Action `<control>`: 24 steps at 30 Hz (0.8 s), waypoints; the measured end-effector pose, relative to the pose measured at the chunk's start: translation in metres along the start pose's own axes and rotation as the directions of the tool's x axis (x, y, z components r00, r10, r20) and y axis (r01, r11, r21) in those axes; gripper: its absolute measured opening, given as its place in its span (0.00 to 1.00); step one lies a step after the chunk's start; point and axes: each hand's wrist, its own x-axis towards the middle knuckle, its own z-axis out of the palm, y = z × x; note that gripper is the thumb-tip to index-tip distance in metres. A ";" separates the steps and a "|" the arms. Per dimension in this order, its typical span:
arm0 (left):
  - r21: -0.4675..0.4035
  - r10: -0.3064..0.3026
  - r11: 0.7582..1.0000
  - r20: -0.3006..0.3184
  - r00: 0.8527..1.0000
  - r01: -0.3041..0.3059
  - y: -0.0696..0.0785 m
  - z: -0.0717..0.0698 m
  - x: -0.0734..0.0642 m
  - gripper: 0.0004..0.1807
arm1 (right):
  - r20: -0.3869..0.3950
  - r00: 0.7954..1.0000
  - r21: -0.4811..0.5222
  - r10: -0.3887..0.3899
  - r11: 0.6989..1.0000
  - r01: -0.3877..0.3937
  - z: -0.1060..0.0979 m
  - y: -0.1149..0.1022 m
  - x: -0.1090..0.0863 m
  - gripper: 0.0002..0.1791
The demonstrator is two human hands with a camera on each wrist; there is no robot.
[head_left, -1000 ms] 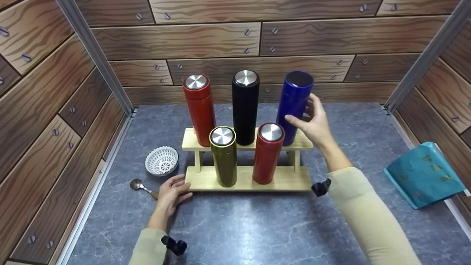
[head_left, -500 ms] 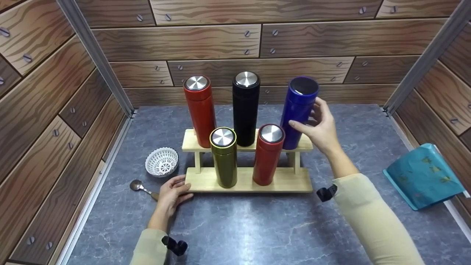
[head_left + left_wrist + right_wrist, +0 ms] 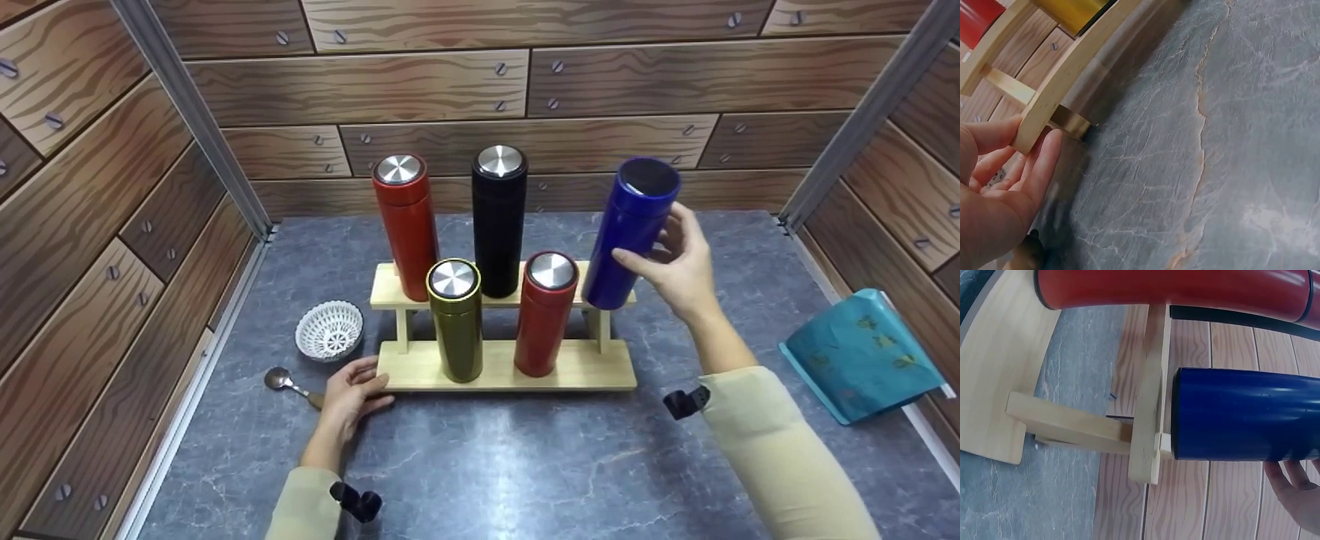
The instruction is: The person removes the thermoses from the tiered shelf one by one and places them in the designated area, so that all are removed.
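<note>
My right hand [image 3: 681,271] grips a blue thermos bottle [image 3: 628,232] round its side, thumb in front. It leans to the right in the head view, its base close over the right end of the upper shelf, with a thin gap showing in the right wrist view. At the lower left, my left hand [image 3: 1005,191] pinches the end of the wooden two-step rack [image 3: 1050,101] between thumb and fingers. On the upper step stand a red bottle [image 3: 409,232] and a black bottle [image 3: 499,225]. The lower step bears a gold-green bottle [image 3: 460,330] and another red bottle [image 3: 546,322].
A white patterned bowl [image 3: 330,331] sits left of the rack. Just below it lies a spoon [image 3: 289,382] with a wooden handle, partly behind the left hand. At the far right is a teal pouch [image 3: 866,360]. Wood-patterned walls [image 3: 420,86] enclose the grey marbled table [image 3: 480,465].
The blue thermos bottle has moved right and toward me in the right hand, tilting more. The left hand and the rack have stayed in place.
</note>
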 end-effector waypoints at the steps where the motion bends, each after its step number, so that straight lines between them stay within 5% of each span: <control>1: 0.002 0.001 1.000 0.000 1.000 -0.001 0.000 0.000 0.000 0.26 | -0.003 1.000 0.003 -0.001 1.000 0.001 -0.003 0.000 -0.001 0.40; 15: 0.051 0.036 0.998 -0.001 0.999 -0.036 -0.001 -0.002 -0.004 0.27 | -0.135 0.991 0.035 0.000 0.999 0.004 -0.034 -0.001 -0.006 0.39; 24: 0.067 0.013 0.998 -0.003 1.000 -0.013 0.003 0.002 -0.003 0.28 | -0.266 0.964 0.042 0.005 0.999 0.007 -0.054 0.012 -0.008 0.41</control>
